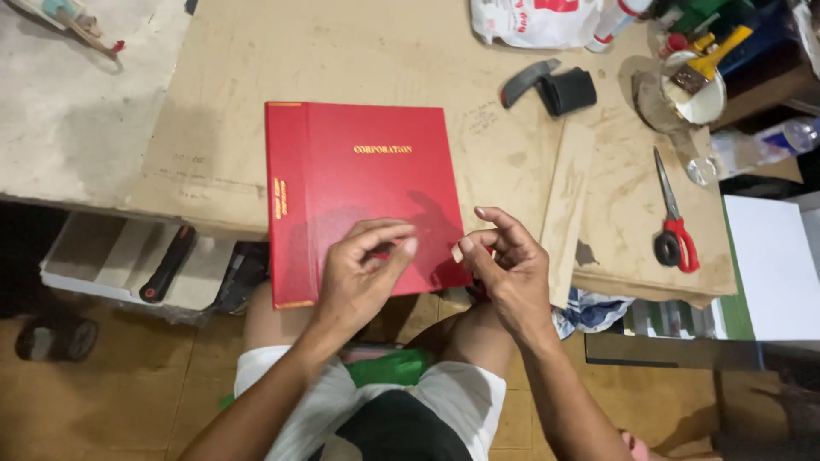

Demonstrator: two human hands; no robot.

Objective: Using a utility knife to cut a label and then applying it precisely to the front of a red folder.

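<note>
A red hardcover book [359, 179] with gold lettering lies flat on a brown cardboard-covered work surface [359, 51], its near edge overhanging toward my knees. My left hand [363, 273] rests over the book's lower right part, fingers curled with the fingertips pressed against the cover. My right hand [504, 260] hovers just off the book's lower right corner, fingers bent and pinched together; whether something small is held between them cannot be told.
Red-handled scissors [672, 218] lie at the right. A wooden strip [568, 209] lies beside the book. A pot with a yellow brush [696, 85], a black tool [555, 85] and a plastic bag [534, 21] sit at the back. White sheets [773, 265] are far right.
</note>
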